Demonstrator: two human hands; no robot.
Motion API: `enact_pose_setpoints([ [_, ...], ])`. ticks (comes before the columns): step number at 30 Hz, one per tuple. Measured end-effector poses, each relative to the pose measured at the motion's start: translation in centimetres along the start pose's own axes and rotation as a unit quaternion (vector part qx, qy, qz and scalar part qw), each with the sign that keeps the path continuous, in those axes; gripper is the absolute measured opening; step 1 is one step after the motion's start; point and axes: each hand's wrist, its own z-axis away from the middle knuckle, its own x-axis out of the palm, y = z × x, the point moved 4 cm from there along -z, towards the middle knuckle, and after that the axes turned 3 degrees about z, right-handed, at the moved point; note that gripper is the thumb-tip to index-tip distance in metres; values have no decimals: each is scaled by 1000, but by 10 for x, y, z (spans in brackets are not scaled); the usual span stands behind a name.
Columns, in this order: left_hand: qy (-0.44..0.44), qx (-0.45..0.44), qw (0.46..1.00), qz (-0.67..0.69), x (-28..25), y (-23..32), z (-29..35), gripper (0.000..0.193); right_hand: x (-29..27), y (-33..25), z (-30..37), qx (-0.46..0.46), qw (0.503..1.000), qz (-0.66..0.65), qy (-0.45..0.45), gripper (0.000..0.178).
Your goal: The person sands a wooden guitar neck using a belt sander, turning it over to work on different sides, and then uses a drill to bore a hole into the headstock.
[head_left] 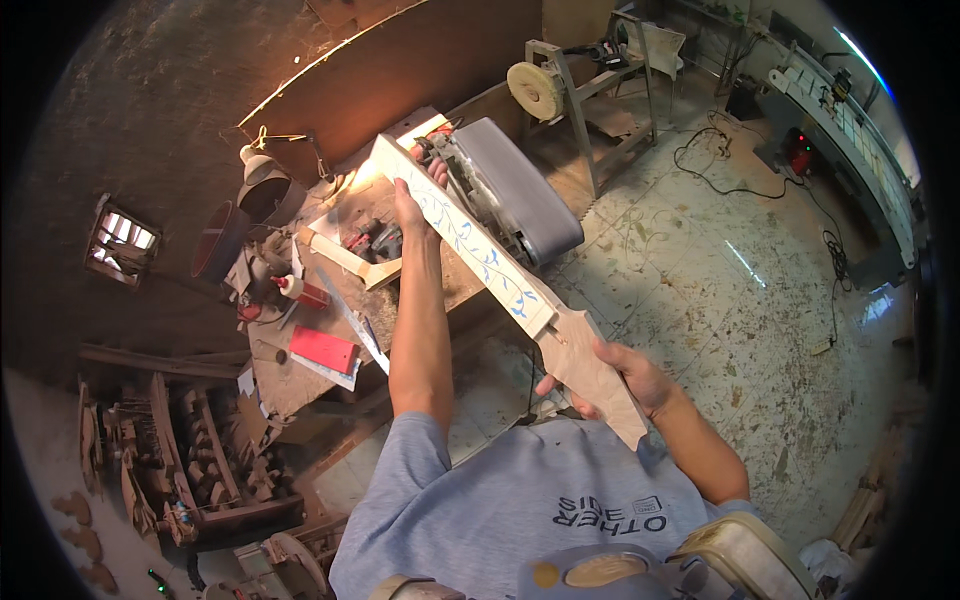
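I hold a pale wooden guitar neck (478, 255) slantwise in front of me, its face marked with a blue vine pattern. My left hand (412, 205) is closed round the far part, thumb along the near edge and fingertips showing beyond the opposite edge. At the near end, my right hand (637, 375) grips the bare, wavy-edged headstock, thumb on one edge and fingers partly hidden underneath. Just beyond the neck stands a belt sander (520, 185) with a grey belt; I cannot tell whether the neck's far end touches it.
On the wooden bench (275, 375) lie another wooden neck (345, 260), a glue bottle (302, 291), a red rectangular piece (323, 348) and a long metal blade. A lamp (262, 172) stands behind. A wheel machine (535, 91) stands farther off. Scrap wood fills a rack (215, 460) at lower left.
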Motion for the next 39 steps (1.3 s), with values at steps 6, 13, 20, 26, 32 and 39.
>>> enact_pose_setpoints([
  [6, -82, -71, 994, -16, 65, -14, -15, 72, -30, -11, 11, -39, 997, 19, 58, 70],
  [13, 41, -86, 937, -337, 86, 19, -24, 66, -71, -62, 36, -37, 931, 317, 178, 57],
  [20, 57, -3, 923, -380, 67, 61, -3, 60, -94, -96, 35, -113, 791, 557, 227, 71],
  [26, 86, 24, 900, -426, 64, 61, -11, 54, -93, -110, 21, -65, 694, 672, 252, 68],
  [32, 10, 201, 782, -590, 101, 39, -42, 41, -83, -111, 0, -11, 574, 773, 269, 66],
  [39, -224, 157, 544, -793, 82, -76, -87, 58, -73, -93, -36, 80, 468, 826, 303, 74],
])
